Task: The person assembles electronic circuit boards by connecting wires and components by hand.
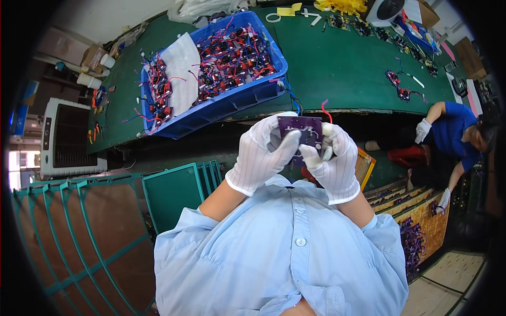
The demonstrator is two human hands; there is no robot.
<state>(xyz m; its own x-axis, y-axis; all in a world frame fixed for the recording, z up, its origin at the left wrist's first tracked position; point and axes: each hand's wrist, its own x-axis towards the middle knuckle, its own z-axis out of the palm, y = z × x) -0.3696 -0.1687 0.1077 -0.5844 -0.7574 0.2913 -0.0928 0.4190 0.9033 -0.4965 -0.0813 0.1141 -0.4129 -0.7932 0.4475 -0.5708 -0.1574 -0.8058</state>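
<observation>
Both my hands wear white striped gloves and hold one purple circuit board [304, 125] up in front of my chest. My left hand [266, 152] grips its left side, the thumb lying across the face of the board. At the right and lower edge, the fingers of my right hand [336, 158] are closed on it. A red wire [328, 111] with a pink end rises from behind the board, and blue and dark wires stick up beside it. Beyond my hands, a blue plastic crate [221, 108] full of wired boards [237, 58] stands on the green table [337, 79].
White foam sheet [182, 66] lies inside the crate. Loose boards [403, 92] sit on the table at the right. A co-worker in blue [458, 126] reaches toward a wooden rack [435, 226] at lower right. Green metal frames [84, 231] and an air cooler [71, 139] stand left.
</observation>
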